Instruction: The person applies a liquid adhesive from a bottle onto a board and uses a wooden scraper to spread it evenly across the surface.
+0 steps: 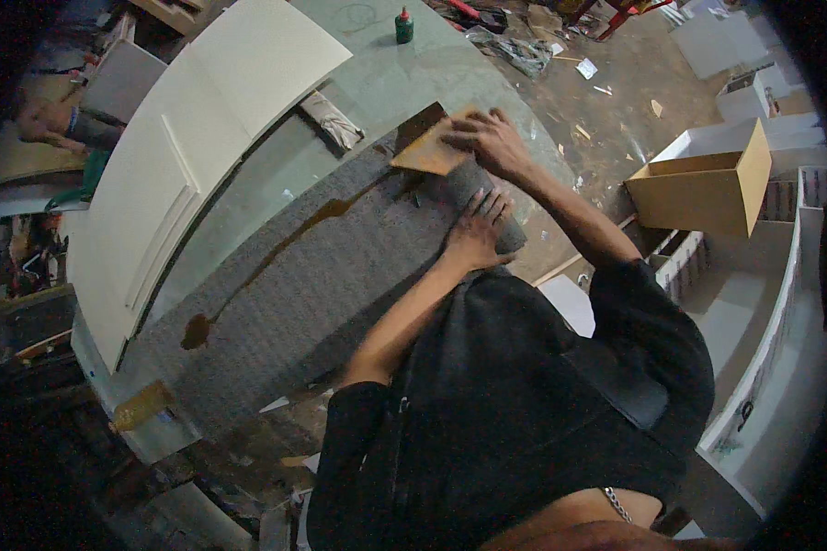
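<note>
1. One bare left hand (478, 230) lies flat, fingers spread, on the right end of a grey felt-like sheet (312, 275).
2. That sheet, carrying a long brown liquid streak (331, 212), lies along the near edge of the tabletop (368, 78).
3. The right hand (490, 142), blurred, has its fingers over a tan board (426, 153); whether it grips, I cannot tell.
4. White panel (156, 197) along the far-left edge.
5. Green bottle (403, 28), upright near the right edge.
</note>
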Demonstrator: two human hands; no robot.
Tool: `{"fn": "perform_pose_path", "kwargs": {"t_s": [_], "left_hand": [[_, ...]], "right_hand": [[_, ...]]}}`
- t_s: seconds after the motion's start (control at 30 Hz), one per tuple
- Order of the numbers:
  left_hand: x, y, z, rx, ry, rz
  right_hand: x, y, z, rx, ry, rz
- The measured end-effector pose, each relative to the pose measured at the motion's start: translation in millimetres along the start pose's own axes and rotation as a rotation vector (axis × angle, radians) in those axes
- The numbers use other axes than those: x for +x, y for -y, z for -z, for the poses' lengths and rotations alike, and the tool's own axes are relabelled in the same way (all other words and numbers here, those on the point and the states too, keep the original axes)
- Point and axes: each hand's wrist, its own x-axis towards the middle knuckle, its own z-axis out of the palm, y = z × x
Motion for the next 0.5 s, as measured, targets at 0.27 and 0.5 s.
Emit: {"fn": "perform_pose_path", "kwargs": {"t_s": [0.27,0.5], "left_hand": [[1.2,3.3,-4.4,0.105,0.096,0.004],[-2.3,4.8,-10.6,0.048,0.029,-0.087]], "right_hand": [[33.9,-24.7,-47.5,-0.084,0.051,0.012],[13.9,-28.8,-57.1,-0.072,0.097,-0.047]]}}
